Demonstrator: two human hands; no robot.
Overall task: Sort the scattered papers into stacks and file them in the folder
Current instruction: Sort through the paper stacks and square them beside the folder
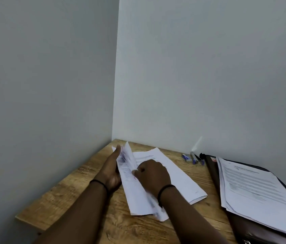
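A wooden surface [72, 194] fills a corner between two pale walls. Near its centre, the left hand [111, 170] props up a sheaf of papers [127, 162], thumb along the far side, fingers hidden behind the sheets. At its three o'clock, the right hand [152, 175] curls its fingers onto the sheaf's near edge, apparently leafing through; the pages there are blurred. Under both hands lies a flat stack [179, 178]. Well apart at three o'clock, a dark folder [244, 224] lies open, with another stack of printed sheets [254, 187] resting on it. At one o'clock, against the wall, sit pens [197, 158] and a small blue item [186, 157].

The step in hand seems to be sorting. To do it well, separate one sheet at a time, keep the left hand's hold firm, and square the edges before filing.
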